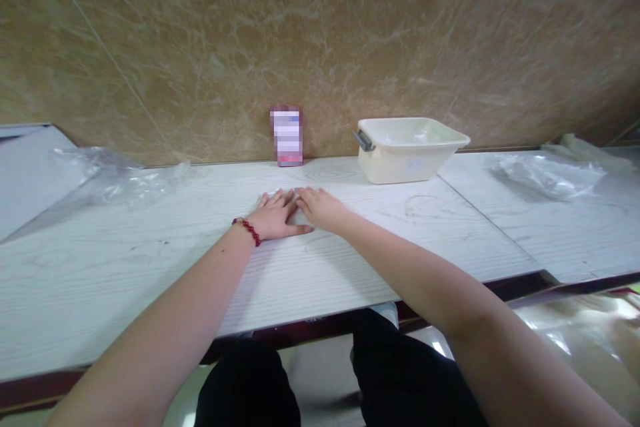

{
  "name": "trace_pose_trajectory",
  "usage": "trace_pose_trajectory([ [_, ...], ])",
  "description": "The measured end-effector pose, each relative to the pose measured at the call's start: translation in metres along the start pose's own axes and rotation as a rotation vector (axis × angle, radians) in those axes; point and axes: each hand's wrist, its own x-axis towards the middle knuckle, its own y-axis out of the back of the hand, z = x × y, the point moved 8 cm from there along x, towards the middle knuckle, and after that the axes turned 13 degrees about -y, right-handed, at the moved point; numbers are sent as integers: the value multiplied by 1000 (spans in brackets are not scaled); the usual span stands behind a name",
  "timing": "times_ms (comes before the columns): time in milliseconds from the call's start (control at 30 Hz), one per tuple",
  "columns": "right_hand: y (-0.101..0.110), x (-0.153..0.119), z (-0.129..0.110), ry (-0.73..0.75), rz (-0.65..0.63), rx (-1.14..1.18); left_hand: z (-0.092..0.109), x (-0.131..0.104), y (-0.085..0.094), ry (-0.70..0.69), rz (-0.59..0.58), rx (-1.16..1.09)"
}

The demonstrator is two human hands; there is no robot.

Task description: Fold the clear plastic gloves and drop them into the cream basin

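Observation:
My left hand (277,217) lies palm down on the white wood-grain table (165,280), fingers spread and thumb pointing right. A dark red bead bracelet (248,230) circles that wrist. Right beside it, my right hand (323,208) rests low over the tabletop, its fingers loosely extended and meeting the left fingers. A small bit of something clear and shiny (273,193) shows at the left fingertips; most of it is hidden under the hands, and I cannot make out its kind.
A phone-like upright object (287,137), blurred out, leans on the brown marbled wall (320,47). Right of it stands a cream plastic bin (400,161) with a grey handle. Clear plastic bags (125,177) lie at left, with more clear plastic (550,173) at right. A white panel (35,173) stands far left.

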Motion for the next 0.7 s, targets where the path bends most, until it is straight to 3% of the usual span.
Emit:
trace_pose_trajectory([
  [133,-16,-2,12,-64,-76,-79,-1,1,1,16,-4,-12],
  [400,-19,-4,32,-239,-134,-147,-16,-5,2,183,18,-78],
  [700,-21,-5,62,-458,-235,-177,-27,-16,2,242,-38,-77],
])
